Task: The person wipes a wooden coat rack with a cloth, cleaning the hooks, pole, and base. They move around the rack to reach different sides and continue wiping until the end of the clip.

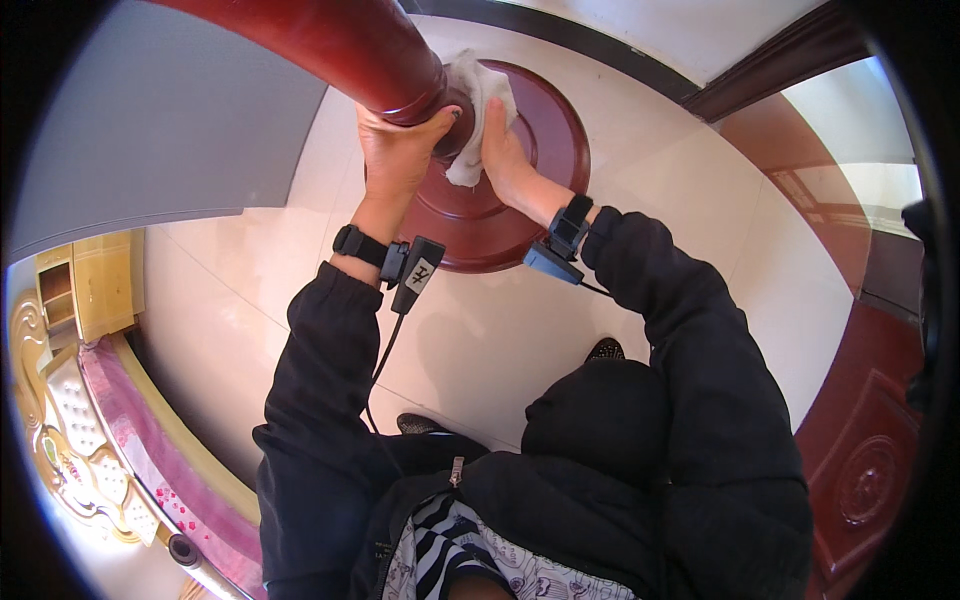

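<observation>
A glossy dark red wooden column slants in from the top left and narrows to a neck above its round, ringed base on the floor. Wrapped around the column's underside near the neck is my left hand, its thumb lying over the front. My right hand presses a crumpled greyish-white cloth against the right side of the neck. Its thumb points up along the cloth, and the other fingers are largely hidden behind. Both wrists wear black straps with small devices.
A large grey panel fills the upper left. At the lower left is a bed with a pink-edged cover and an ornate gold headboard, beside a yellow cabinet. Dark red carved panelling stands at right. My shoes rest on pale floor tiles.
</observation>
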Demonstrator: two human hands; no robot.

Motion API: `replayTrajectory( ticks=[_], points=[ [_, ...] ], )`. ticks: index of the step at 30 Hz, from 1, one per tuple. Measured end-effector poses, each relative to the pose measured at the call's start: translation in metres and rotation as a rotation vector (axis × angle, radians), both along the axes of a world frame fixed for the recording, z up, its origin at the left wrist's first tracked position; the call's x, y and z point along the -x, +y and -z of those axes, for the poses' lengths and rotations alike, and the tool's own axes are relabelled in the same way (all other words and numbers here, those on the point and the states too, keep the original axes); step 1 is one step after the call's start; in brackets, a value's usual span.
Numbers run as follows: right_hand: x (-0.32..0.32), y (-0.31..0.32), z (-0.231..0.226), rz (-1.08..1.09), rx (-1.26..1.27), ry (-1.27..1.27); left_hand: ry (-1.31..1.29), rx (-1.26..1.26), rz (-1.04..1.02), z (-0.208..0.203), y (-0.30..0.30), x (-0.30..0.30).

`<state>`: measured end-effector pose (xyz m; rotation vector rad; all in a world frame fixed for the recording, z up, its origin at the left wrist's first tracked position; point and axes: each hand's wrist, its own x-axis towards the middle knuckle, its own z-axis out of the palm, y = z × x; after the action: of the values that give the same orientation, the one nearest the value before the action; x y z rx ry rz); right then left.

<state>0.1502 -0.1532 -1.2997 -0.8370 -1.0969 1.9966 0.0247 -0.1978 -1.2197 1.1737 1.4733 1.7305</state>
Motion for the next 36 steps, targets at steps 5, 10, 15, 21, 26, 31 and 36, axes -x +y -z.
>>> replayTrajectory(
  ticks=[5,10,15,21,26,31,36],
  points=[
    [-0.003,-0.017,0.011,0.125,-0.07,-0.154,-0.041,-0.009,-0.031,0.0,0.001,-0.004],
    [-0.055,-0.036,-0.007,-0.141,0.384,0.106,0.024,-0.01,-0.031,0.001,0.004,-0.001],
    [-0.1,0.0,-0.023,-0.239,0.673,-0.095,-0.034,-0.01,0.031,0.0,0.002,0.001],
    [-0.086,0.099,-0.021,-0.277,0.071,-0.277,0.029,-0.004,0.007,-0.003,0.003,-0.002],
    [-0.044,0.083,0.052,-0.591,-0.889,-0.924,0.002,0.046,0.006,-0.002,0.002,0.001],
    [-0.051,0.037,0.114,-0.351,-1.4,-1.035,0.062,0.014,-0.005,0.003,0.002,0.001],
    [-0.063,-0.004,0.096,-0.428,-1.393,-1.167,0.066,-0.038,-0.026,0.006,0.006,-0.001]
  ],
)
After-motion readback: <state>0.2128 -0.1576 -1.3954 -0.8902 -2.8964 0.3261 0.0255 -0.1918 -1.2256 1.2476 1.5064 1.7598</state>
